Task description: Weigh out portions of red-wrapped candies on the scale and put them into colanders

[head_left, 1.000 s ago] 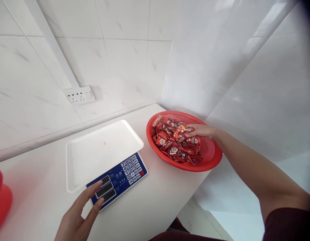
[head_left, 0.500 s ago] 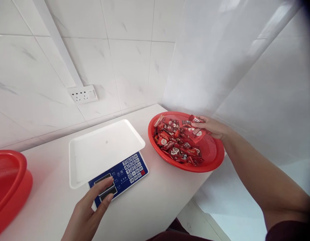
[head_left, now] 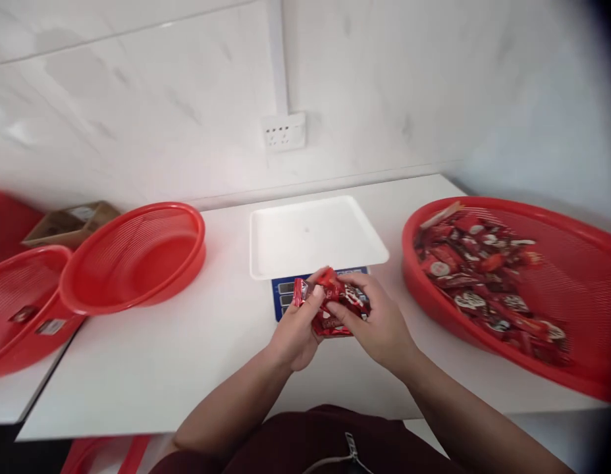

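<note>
My left hand (head_left: pixel 296 332) and my right hand (head_left: pixel 384 322) are together in front of the scale, both closed on several small red snack packets (head_left: pixel 330 322). Fingers cover part of the packets, so their exact number is hidden. Behind my hands stands the scale, its white weighing tray (head_left: pixel 305 230) bare and its blue key panel (head_left: pixel 280 308) partly covered by my hands. To the right, a red mesh basket (head_left: pixel 417 293) holds a pile of similar red packets (head_left: pixel 483 263), apart from both hands.
An unfilled red basket (head_left: pixel 197 260) stands at the left, overlapping another red basket (head_left: pixel 19 352) with one packet (head_left: pixel 24 315) in it. Behind them is a cardboard box (head_left: pixel 43 236). A socket (head_left: pixel 284 133) is on the wall.
My right hand has left the basket with packets and come to the middle. My left hand has moved from the scale's display to the packets. The view has swung left.
</note>
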`<state>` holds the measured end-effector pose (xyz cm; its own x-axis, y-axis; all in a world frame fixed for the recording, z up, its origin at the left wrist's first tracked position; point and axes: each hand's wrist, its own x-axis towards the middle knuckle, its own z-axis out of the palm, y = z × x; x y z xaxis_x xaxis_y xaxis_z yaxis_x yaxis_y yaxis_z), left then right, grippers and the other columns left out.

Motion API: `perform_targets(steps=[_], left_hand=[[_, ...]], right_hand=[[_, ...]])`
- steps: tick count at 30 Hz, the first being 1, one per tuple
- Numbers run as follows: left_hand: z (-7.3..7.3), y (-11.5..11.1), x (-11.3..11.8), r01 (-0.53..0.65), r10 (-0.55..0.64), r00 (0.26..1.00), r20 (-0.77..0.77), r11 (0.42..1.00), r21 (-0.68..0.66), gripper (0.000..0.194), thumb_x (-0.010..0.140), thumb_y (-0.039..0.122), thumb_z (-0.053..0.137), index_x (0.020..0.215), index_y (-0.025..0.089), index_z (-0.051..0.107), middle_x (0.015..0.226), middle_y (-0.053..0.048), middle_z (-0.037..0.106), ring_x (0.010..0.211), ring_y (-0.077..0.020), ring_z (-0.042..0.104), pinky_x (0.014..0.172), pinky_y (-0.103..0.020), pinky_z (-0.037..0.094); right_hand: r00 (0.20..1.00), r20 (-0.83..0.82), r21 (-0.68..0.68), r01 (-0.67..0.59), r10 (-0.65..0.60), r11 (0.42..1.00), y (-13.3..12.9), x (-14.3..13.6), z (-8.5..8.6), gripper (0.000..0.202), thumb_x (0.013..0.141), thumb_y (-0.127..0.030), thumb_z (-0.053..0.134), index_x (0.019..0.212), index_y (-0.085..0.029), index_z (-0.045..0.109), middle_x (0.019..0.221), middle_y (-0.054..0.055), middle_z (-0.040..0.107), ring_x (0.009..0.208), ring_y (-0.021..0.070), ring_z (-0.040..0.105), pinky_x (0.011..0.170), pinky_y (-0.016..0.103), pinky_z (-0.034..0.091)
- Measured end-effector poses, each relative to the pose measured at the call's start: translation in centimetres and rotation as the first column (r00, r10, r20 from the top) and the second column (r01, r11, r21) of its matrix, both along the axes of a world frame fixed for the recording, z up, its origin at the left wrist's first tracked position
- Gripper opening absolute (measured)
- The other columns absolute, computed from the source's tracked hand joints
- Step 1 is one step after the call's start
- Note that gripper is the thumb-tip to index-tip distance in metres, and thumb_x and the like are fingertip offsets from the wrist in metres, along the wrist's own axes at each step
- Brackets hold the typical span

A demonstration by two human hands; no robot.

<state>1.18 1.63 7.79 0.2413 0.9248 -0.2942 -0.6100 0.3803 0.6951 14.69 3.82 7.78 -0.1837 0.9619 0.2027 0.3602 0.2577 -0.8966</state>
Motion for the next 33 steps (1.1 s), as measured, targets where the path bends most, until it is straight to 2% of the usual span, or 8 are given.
perform_targets(steps=[6,10,13,17,23,25,29,33], left_hand=[[-2.6,-2.6,-4.1,-0.063,0.049,0.996,-0.071,0.977,-0.206,0.033,0.077,0.038,0.067,0.099,0.014,0.064,0.083,-0.008,0.070,0.075,-0.0204,0.067,0.058,-0.028,0.055],[-3.2,-3.9,-5.4,0.030,-0.031,1.000,-0.001,0.964,-0.264,0.032,0.077,0.038,0.064,0.094,0.011,0.065,0.085,-0.009,0.069,0.071,-0.0197,0.067,0.051,-0.026,0.054],[-3.3,-4.3,-5.7,0.088,-0.079,0.996,0.045,0.966,-0.243,0.029,0.077,0.035,0.064,0.093,0.012,0.064,0.088,-0.010,0.069,0.069,-0.0191,0.067,0.054,-0.027,0.054],[-3.6,-4.8,-5.6,0.098,-0.091,0.995,0.043,0.974,-0.203,0.027,0.076,0.032,0.068,0.094,0.014,0.063,0.094,-0.010,0.069,0.072,-0.0210,0.068,0.065,-0.033,0.054],[-3.8,-4.9,-5.3,0.140,-0.135,0.990,0.041,0.973,-0.181,0.034,0.072,0.033,0.072,0.099,0.014,0.062,0.091,-0.009,0.069,0.073,-0.0220,0.069,0.068,-0.034,0.054],[-3.7,-4.7,-5.2,0.158,-0.153,0.987,0.043,0.973,-0.167,0.036,0.073,0.033,0.072,0.102,0.015,0.061,0.089,-0.008,0.069,0.073,-0.0219,0.069,0.068,-0.034,0.054],[-3.5,-4.3,-5.0,0.172,-0.167,0.985,0.044,0.973,-0.155,0.031,0.073,0.032,0.071,0.097,0.015,0.062,0.094,-0.009,0.068,0.072,-0.0217,0.069,0.066,-0.032,0.053],[-3.5,-4.3,-4.8,0.175,-0.176,0.984,0.009,0.971,-0.164,0.028,0.072,0.034,0.071,0.087,0.012,0.065,0.094,-0.010,0.066,0.071,-0.0200,0.068,0.064,-0.029,0.052]], right_hand=[[0.948,0.028,-0.136,-0.310,0.317,0.941,-0.3,-0.8,-1.4,0.030,0.091,-0.041,0.043,0.110,-0.025,0.058,0.113,0.007,0.064,0.097,0.0227,0.063,0.073,0.036,0.057],[0.980,0.009,-0.186,-0.192,0.198,0.964,1.9,-0.7,-0.1,0.036,0.090,-0.048,0.044,0.111,-0.023,0.060,0.104,0.008,0.068,0.079,0.0201,0.066,0.060,0.032,0.058],[0.996,0.035,-0.044,-0.075,0.077,0.996,4.1,-0.9,1.1,0.042,0.089,-0.047,0.046,0.125,-0.025,0.051,0.122,0.008,0.060,0.100,0.0243,0.063,0.080,0.039,0.056],[0.971,0.228,0.131,-0.103,0.071,0.986,4.6,-1.2,2.1,0.052,0.089,-0.042,0.050,0.137,-0.028,0.039,0.144,0.004,0.040,0.135,0.0275,0.030,0.110,0.047,0.028],[0.775,0.286,-0.270,-0.499,0.563,0.824,1.4,-1.0,1.9,0.035,0.087,-0.043,0.050,0.116,-0.027,0.061,0.104,0.005,0.069,0.088,0.0231,0.065,0.074,0.037,0.053],[0.758,0.249,-0.315,-0.525,0.602,0.791,1.2,-0.8,1.8,0.025,0.087,-0.038,0.049,0.100,-0.026,0.067,0.090,0.002,0.071,0.078,0.0201,0.065,0.067,0.033,0.052],[0.918,0.151,-0.279,-0.317,0.367,0.907,2.9,-0.4,1.7,0.020,0.084,-0.038,0.054,0.084,-0.024,0.067,0.078,0.002,0.069,0.068,0.0178,0.063,0.061,0.030,0.051],[0.999,0.036,-0.130,-0.003,0.008,0.991,4.7,-0.4,1.6,0.032,0.084,-0.041,0.055,0.110,-0.024,0.061,0.101,0.005,0.069,0.083,0.0198,0.066,0.078,0.036,0.053]])
